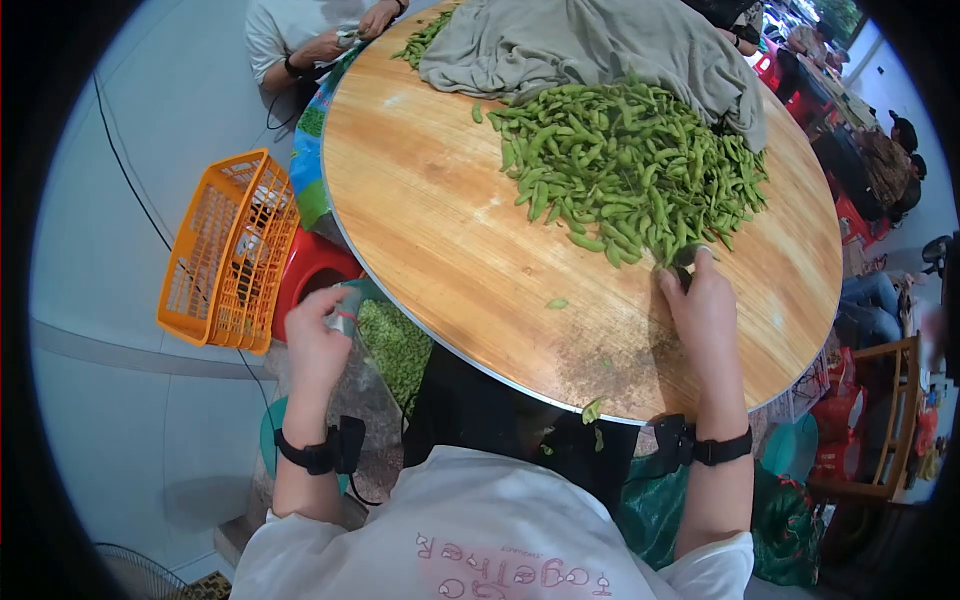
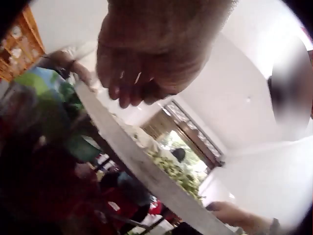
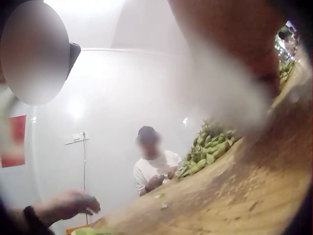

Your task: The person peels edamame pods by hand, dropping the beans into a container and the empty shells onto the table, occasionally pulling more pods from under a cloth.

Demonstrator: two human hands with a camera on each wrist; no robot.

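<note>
A heap of green edamame pods (image 1: 630, 165) lies on a round wooden table (image 1: 420, 180). At the heap's near edge is my right hand (image 1: 700, 300), thumb and forefinger bent toward each other with something dark between them. Whether it grips a pod I cannot tell; the right wrist view is blurred there. Off the table's left edge hangs my left hand (image 1: 320, 335), over a bag of shelled green beans (image 1: 395, 340). Its fingers (image 2: 132, 93) are loosely curled, with nothing visible in them.
A grey-green cloth (image 1: 590, 50) covers the heap's far side. An orange plastic crate (image 1: 225, 255) and a red stool (image 1: 310, 270) stand left of the table. Across it sits a person in a white shirt (image 3: 156, 169). Dark debris (image 1: 610, 360) and a loose pod (image 1: 557, 303) lie near me.
</note>
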